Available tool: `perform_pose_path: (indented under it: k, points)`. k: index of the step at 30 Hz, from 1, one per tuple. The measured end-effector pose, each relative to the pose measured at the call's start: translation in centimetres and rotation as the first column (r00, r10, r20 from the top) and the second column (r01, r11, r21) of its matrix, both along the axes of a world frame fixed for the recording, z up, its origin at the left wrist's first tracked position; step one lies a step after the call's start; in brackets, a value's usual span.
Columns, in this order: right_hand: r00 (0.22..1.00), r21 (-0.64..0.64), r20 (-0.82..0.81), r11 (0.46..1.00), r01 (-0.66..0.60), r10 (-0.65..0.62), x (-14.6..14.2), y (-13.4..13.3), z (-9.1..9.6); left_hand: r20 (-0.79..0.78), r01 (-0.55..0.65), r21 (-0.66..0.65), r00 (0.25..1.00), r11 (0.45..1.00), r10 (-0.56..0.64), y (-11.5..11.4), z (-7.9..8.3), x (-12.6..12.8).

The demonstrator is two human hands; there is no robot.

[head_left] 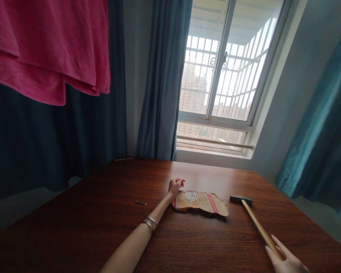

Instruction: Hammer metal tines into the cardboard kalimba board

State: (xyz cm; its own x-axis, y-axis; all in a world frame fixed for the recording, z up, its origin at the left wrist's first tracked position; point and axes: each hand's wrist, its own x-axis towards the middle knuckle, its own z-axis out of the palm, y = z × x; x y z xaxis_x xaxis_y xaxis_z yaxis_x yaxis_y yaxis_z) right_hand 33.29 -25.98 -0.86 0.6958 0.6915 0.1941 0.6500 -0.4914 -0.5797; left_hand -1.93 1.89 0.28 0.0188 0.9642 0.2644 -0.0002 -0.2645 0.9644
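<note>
A ragged piece of cardboard point(200, 203) with pink stripes and many small holes lies on the table. Several nails point(191, 194) stand upright in a row near its far edge. My left hand point(175, 186), with bracelets at the wrist, is at the board's left end, fingers curled closed; whatever they may hold is hidden. To the right, a hammer point(258, 223) rests with its dark head on the table. My right hand point(287, 259) is around the lower end of its wooden handle, partly cut off by the frame.
The brown wooden table point(102, 227) reaches toward the window point(216, 76). A small dark nail-like piece point(141, 203) lies left of my left forearm. Blue curtains point(161, 76) hang behind, and a pink cloth point(51, 49) hangs at upper left.
</note>
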Motion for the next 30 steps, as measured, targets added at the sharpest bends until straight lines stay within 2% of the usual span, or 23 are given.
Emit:
perform_pose_path:
  k: [3, 8, 12, 17, 20, 22, 25, 28, 30]
  points:
    - [0.999, 0.040, 0.026, 0.999, -0.027, 0.026, 0.1, -0.1, -0.4, -0.017, -0.011, 0.009, 1.000, 1.000, 0.011, -0.3, 0.4, 0.0]
    - [0.997, -0.002, 0.040, 0.998, -0.066, 0.066, 0.3, -0.5, -0.9, 0.005, -0.010, 0.028, 1.000, 1.000, 0.010, -0.2, 1.4, -0.2]
    - [0.996, -0.021, 0.050, 0.998, -0.067, 0.068, 0.2, -0.8, -1.8, 0.019, 0.011, 0.043, 1.000, 0.999, -0.012, -0.2, 2.9, -0.7]
    - [0.966, 0.159, 0.236, 0.977, -0.143, 0.103, -0.5, -0.6, -3.5, -0.009, 0.045, 0.040, 0.999, 0.998, -0.045, -1.0, 5.3, -1.3]
    - [0.939, 0.215, 0.313, 0.953, -0.215, 0.141, -0.6, -0.4, -4.0, -0.192, 0.106, -0.022, 0.975, 0.994, -0.109, -1.5, 6.3, -2.3]
    - [0.928, 0.226, 0.341, 0.946, -0.233, 0.147, -0.4, -0.3, -4.2, -0.400, 0.100, -0.103, 0.907, 0.990, -0.133, -1.9, 6.9, -3.7]
    - [0.926, 0.216, 0.351, 0.950, -0.226, 0.140, 0.0, -0.3, -4.6, -0.714, -0.030, -0.151, 0.694, 0.988, -0.088, -2.8, 7.5, -6.7]
    - [0.932, 0.238, 0.351, 0.953, -0.188, 0.096, -0.1, -0.3, -4.8, -0.874, -0.126, -0.253, 0.455, 0.959, -0.171, -4.4, 7.7, -10.1]
    - [0.937, 0.280, 0.340, 0.944, -0.176, 0.074, -0.4, -0.4, -4.7, -0.912, -0.194, -0.318, 0.331, 0.928, -0.243, -5.6, 7.6, -12.1]
